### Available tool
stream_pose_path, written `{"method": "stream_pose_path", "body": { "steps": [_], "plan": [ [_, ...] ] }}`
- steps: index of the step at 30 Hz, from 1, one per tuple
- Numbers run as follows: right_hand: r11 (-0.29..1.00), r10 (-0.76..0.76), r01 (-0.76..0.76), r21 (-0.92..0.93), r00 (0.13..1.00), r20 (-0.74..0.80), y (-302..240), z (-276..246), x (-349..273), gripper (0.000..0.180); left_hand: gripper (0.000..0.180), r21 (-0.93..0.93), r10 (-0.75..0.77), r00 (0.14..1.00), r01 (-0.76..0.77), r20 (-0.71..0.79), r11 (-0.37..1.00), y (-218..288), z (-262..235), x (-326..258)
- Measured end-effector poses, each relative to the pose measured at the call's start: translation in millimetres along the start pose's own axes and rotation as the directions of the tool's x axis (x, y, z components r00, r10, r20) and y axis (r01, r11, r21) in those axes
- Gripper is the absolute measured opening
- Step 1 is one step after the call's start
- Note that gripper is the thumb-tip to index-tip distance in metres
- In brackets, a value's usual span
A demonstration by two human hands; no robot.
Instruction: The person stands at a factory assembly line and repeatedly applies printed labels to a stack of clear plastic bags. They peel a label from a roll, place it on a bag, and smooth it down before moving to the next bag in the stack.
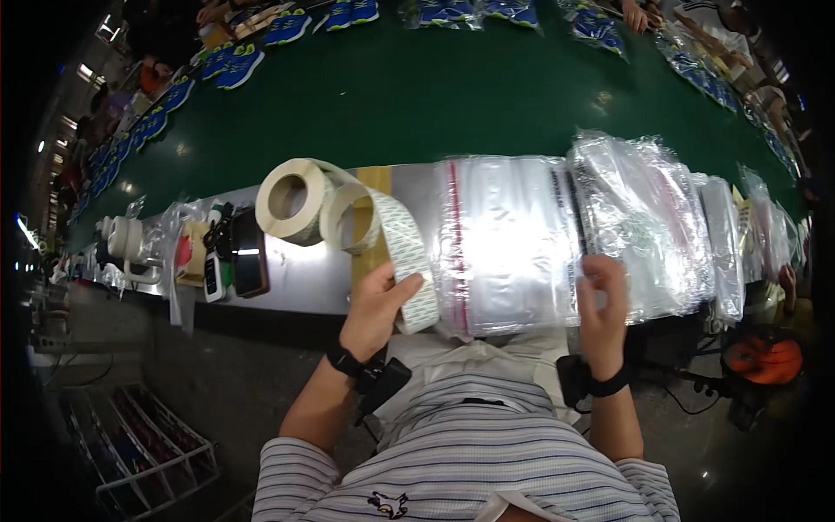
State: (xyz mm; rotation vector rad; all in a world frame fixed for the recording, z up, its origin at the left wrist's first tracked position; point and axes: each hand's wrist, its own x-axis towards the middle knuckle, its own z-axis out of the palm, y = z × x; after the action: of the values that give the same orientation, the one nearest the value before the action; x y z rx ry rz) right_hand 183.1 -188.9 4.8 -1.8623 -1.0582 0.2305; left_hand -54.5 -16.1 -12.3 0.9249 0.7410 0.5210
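My left hand (pixel 378 306) is closed on a strip of printed labels (pixel 410 248), its thumb lying over the strip's lower part. The strip curls up and back to a large white label roll (pixel 271 198) on the metal ledge. To the right of the strip lies a stack of clear plastic bags (pixel 517 252) with a red line down its left side. My right hand (pixel 603 300) is over the right edge of this stack, its fingers bent and blurred. I cannot make out whether it holds anything. More clear bags (pixel 648 226) are piled beside it.
A phone (pixel 250 257), a small white handheld device (pixel 213 277) and a white tape dispenser (pixel 130 248) are left of the roll. Beyond the ledge runs a green conveyor belt (pixel 435 96) carrying blue shoes (pixel 287 28). Other people work across it. A fan (pixel 764 358) stands low right.
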Motion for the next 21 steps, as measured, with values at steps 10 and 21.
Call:
{"method": "stream_pose_path", "body": {
  "steps": [10, 21],
  "plan": [
    [0.809, -0.09, -0.391, 0.438, 0.655, 0.75, -43.1, 90.7, 15.8, 0.01, 0.028, -0.055, 0.163, 0.977, -0.172, -0.14, 0.984, -1.7, 8.0, 12.2],
    [0.945, -0.214, 0.103, 0.311, 0.912, 0.349, -40.4, 109.9, 17.9, 0.01, 0.02, 0.776, 0.448, 0.89, -0.341, 0.085, 0.531, 1.2, 34.3, -11.5]
  ]
}}
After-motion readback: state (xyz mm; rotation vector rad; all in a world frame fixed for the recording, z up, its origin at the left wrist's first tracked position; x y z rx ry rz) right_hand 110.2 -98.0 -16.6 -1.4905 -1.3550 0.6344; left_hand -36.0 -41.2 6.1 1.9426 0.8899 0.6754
